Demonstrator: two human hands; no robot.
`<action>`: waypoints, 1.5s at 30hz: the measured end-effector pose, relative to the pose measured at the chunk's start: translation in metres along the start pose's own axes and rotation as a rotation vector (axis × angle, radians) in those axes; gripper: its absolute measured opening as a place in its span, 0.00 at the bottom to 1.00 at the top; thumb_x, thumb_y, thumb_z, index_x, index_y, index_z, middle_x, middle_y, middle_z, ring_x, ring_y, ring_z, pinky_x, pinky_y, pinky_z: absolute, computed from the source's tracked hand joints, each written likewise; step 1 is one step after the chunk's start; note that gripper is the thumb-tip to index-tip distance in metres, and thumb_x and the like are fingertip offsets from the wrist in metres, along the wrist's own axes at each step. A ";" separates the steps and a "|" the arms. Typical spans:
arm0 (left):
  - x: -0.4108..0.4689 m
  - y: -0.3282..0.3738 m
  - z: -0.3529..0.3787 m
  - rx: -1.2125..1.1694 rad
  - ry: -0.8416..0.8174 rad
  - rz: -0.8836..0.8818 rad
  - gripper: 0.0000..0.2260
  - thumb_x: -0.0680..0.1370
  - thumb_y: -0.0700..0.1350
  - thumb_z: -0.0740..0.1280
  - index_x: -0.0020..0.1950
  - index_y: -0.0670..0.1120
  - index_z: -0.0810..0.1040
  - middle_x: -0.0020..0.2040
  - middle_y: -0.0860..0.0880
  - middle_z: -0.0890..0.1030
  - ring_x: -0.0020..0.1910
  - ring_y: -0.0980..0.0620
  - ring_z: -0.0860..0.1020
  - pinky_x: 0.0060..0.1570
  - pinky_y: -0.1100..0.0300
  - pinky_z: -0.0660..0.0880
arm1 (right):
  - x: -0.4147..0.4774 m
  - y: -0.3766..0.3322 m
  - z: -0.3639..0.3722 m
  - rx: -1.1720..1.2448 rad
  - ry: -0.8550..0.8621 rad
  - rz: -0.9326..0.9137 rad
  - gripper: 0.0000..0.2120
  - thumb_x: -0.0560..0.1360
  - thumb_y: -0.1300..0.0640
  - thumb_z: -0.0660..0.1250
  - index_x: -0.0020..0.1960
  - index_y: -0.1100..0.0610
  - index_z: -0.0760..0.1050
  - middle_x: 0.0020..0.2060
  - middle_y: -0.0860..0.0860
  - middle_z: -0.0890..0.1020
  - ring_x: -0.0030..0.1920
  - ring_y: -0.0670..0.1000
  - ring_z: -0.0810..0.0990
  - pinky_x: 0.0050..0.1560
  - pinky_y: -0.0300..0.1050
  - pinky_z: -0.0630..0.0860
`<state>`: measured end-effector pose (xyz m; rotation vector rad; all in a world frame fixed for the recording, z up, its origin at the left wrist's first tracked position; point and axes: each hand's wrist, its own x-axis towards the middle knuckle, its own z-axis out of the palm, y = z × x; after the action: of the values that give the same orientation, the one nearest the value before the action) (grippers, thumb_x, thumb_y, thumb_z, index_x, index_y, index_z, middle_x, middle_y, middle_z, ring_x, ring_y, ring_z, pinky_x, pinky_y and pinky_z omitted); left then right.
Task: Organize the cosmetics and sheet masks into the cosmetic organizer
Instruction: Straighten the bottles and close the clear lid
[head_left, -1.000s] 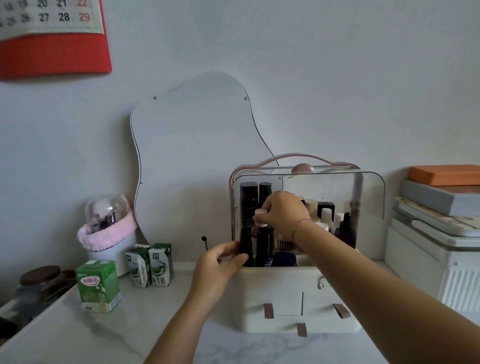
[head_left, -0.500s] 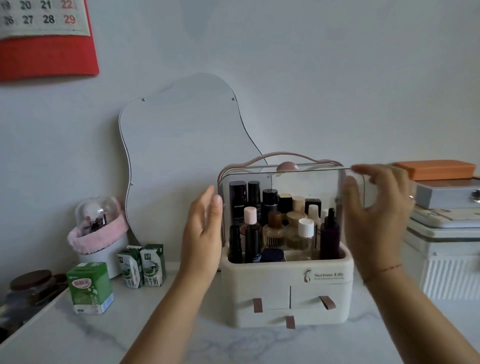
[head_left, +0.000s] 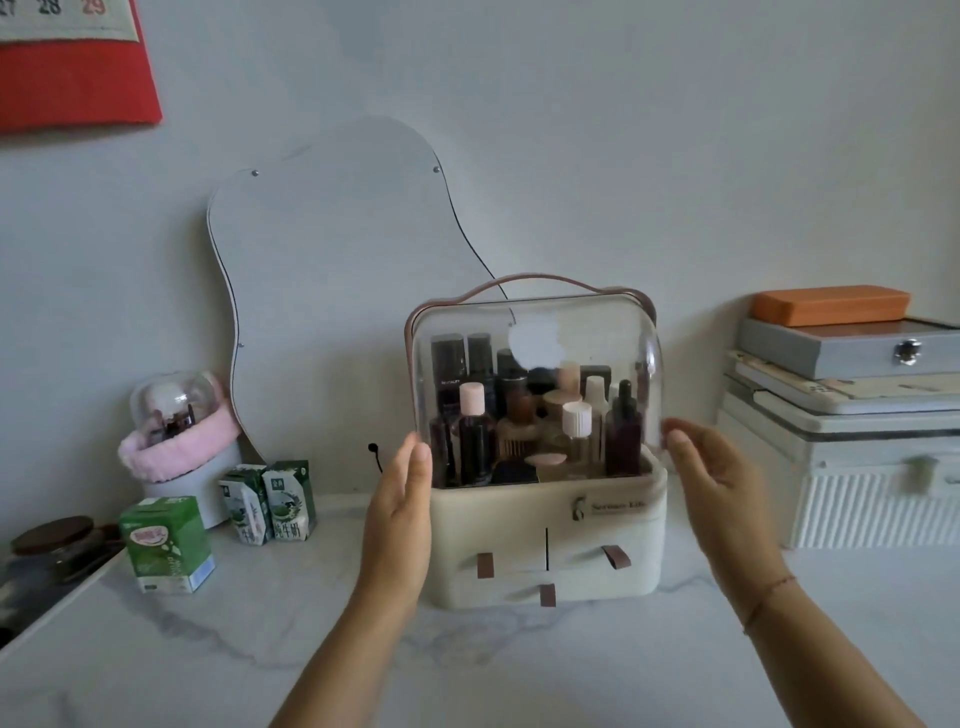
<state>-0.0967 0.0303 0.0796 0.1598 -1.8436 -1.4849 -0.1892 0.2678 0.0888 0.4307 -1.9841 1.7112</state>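
The cosmetic organizer (head_left: 545, 525) stands on the marble worktop (head_left: 467, 665) near its back edge, against the wall. Its clear lid (head_left: 530, 332) is down over the upper compartment, and glare on the plastic blurs what is behind it. About a dozen bottles (head_left: 475, 436) stand upright inside, packed close; those at the back are partly hidden, so an exact count cannot be made. Three brown pull tabs (head_left: 546, 594) show on the cream base, and the print on its front is too smeared to read.

The left hand (head_left: 402, 499) is flat and released, its fingers straight beside the organizer's left side; whether it touches cannot be told. The right hand (head_left: 714, 478) is also released, palm turned toward the right side and just apart from it. Both forearms are cut off by the lower edge of the view.

Toward the left edge of the worktop stand three green cartons (head_left: 166, 543), one forward and two side by side behind. A small domed holder (head_left: 176, 431) wrapped in pink stands by the wavy mirror (head_left: 332, 291). A dark jar (head_left: 52, 545) at the left edge is dim. At the right, a stack of boxes (head_left: 852, 415) is cut off by the frame.
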 end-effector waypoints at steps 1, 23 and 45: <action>-0.002 -0.006 0.002 0.018 0.000 -0.002 0.30 0.73 0.64 0.54 0.72 0.53 0.65 0.71 0.57 0.68 0.68 0.62 0.65 0.64 0.64 0.60 | -0.004 0.006 0.002 0.004 -0.024 0.024 0.14 0.77 0.52 0.61 0.61 0.52 0.75 0.51 0.44 0.81 0.54 0.44 0.79 0.57 0.47 0.76; -0.011 -0.089 0.036 -0.231 -0.330 -0.244 0.36 0.67 0.68 0.68 0.72 0.63 0.60 0.64 0.61 0.76 0.62 0.62 0.74 0.54 0.69 0.73 | -0.013 0.096 -0.015 0.254 -0.276 0.327 0.30 0.65 0.44 0.71 0.64 0.50 0.69 0.53 0.49 0.82 0.53 0.48 0.82 0.52 0.42 0.77; 0.034 -0.111 0.156 -0.018 -0.392 -0.191 0.28 0.69 0.45 0.76 0.60 0.63 0.66 0.54 0.63 0.78 0.51 0.68 0.77 0.41 0.73 0.72 | 0.030 0.138 -0.039 -0.041 0.313 0.641 0.25 0.67 0.43 0.73 0.27 0.57 0.64 0.24 0.49 0.68 0.26 0.49 0.66 0.28 0.41 0.60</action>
<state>-0.2549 0.1006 -0.0099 0.0377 -2.1717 -1.7615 -0.2812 0.3317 -0.0057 -0.5215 -2.0315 1.9347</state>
